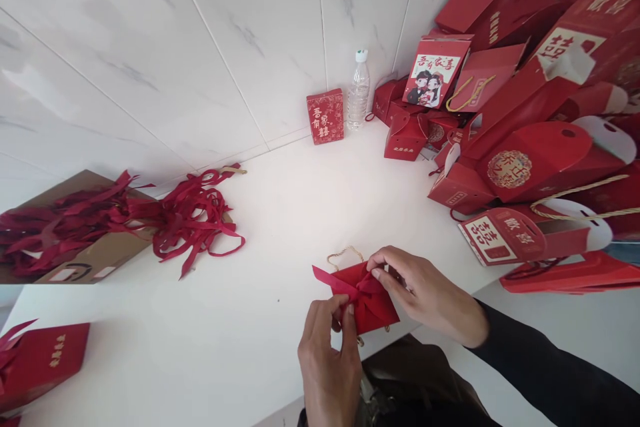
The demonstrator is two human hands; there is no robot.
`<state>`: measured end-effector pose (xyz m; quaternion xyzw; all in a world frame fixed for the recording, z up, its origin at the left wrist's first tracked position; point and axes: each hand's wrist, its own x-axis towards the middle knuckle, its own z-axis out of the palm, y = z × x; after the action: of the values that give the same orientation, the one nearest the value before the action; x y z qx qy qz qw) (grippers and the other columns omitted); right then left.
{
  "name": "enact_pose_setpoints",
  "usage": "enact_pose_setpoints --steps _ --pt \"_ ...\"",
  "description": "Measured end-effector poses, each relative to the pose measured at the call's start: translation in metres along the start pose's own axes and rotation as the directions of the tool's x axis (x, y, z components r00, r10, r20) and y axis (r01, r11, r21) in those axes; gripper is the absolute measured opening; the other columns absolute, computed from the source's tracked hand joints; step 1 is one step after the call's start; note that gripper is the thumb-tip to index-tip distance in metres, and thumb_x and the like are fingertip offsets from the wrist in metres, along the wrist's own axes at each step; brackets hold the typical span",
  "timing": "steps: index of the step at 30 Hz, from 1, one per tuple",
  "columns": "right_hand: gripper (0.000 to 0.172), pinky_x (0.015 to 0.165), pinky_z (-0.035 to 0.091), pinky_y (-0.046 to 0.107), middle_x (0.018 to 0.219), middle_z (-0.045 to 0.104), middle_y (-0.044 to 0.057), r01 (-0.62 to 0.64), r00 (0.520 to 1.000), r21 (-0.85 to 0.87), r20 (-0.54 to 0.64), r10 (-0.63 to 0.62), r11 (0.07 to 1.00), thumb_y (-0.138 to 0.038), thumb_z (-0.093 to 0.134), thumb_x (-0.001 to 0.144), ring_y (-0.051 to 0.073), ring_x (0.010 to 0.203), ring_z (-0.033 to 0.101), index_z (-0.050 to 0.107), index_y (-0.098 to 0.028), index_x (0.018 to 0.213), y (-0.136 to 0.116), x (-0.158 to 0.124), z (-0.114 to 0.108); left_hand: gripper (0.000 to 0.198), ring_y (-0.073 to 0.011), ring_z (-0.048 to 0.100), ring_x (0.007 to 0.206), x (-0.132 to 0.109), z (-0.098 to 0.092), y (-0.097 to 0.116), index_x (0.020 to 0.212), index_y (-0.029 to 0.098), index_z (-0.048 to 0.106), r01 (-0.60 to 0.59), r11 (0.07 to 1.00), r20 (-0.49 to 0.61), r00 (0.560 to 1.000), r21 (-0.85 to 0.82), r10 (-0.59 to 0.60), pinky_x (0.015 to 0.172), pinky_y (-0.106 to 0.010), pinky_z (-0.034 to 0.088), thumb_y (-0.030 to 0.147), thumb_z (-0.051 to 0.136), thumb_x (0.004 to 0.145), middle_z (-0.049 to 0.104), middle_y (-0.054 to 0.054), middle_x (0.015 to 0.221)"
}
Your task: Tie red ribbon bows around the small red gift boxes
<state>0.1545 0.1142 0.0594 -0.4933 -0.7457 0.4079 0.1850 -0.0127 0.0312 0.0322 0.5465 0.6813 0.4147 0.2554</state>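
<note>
Close to the table's front edge lies a small red gift box (383, 312) with gold cord handles. A red ribbon (325, 276) crosses its top, with a bow-like loop in the middle. My left hand (330, 353) pinches the ribbon near its centre, thumb and forefinger almost touching the box. From the other side my right hand (417, 287) pinches the ribbon's loop at the box's upper right corner. The fingers partly hide the crossing of the ribbon, so I cannot tell how tightly it is tied.
A cardboard box (125, 252) overflows with red ribbons (195, 213) at left. Another red box (55, 360) sits at front left. Against the wall stand a small red carton (326, 117) and a water bottle (358, 93). Many red gift boxes (530, 160) pile up on the right.
</note>
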Motion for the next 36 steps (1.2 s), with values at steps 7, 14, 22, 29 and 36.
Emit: enact_pose_setpoints --steps 7,14,22,29,36 --pt "0.021 0.06 0.047 0.03 0.094 0.069 0.004 -0.024 0.999 -0.001 -0.029 0.024 1.0 -0.033 0.039 0.104 0.018 0.075 0.064 0.056 -0.023 0.095 0.011 -0.002 0.001 0.018 -0.0157 0.051 0.067 -0.007 -0.004 0.001 0.085 0.023 0.069 0.146 0.988 0.02 0.989 -0.057 -0.146 0.064 -0.026 0.046 0.031 0.057 0.095 0.059 -0.001 0.072" --pt "0.019 0.06 0.046 0.03 0.102 0.071 0.004 -0.034 0.999 0.026 -0.018 0.034 0.999 -0.033 0.043 0.102 0.017 0.076 0.065 0.06 -0.024 0.103 0.012 -0.001 -0.001 0.019 -0.0151 0.052 0.064 -0.002 -0.008 -0.01 0.09 0.022 0.069 0.094 0.995 0.054 0.994 0.011 -0.095 0.06 -0.025 0.047 0.036 0.057 0.095 0.06 -0.001 0.071" --pt "0.022 0.061 0.046 0.03 0.101 0.072 0.004 -0.047 0.998 0.051 -0.035 0.049 0.998 -0.033 0.044 0.1 0.018 0.08 0.066 0.064 -0.023 0.098 0.015 0.002 -0.002 0.024 -0.0146 0.05 0.063 -0.008 -0.007 -0.007 0.078 0.021 0.063 0.15 0.989 0.036 0.988 -0.005 -0.15 0.059 -0.024 0.044 0.036 0.055 0.094 0.059 0.0 0.069" --pt "0.016 0.063 0.048 0.029 0.096 0.071 0.002 -0.049 0.998 0.115 -0.042 0.054 0.992 -0.032 0.05 0.097 0.016 0.072 0.062 0.064 -0.024 0.099 0.01 0.005 -0.002 0.027 -0.0147 0.051 0.065 -0.011 -0.003 -0.003 0.115 0.023 0.07 0.128 0.985 -0.006 0.992 -0.115 -0.129 0.061 -0.025 0.046 0.034 0.054 0.097 0.056 -0.001 0.076" --pt "0.023 0.069 0.049 0.031 0.099 0.072 0.002 -0.087 0.995 0.146 -0.042 0.094 0.985 -0.039 0.046 0.1 0.018 0.08 0.066 0.064 -0.024 0.104 0.013 0.003 -0.002 0.037 -0.0189 0.055 0.084 -0.018 -0.002 -0.01 0.131 0.024 0.057 0.032 0.999 -0.018 0.999 -0.027 -0.033 0.076 -0.033 0.049 0.032 0.057 0.095 0.059 -0.006 0.095"
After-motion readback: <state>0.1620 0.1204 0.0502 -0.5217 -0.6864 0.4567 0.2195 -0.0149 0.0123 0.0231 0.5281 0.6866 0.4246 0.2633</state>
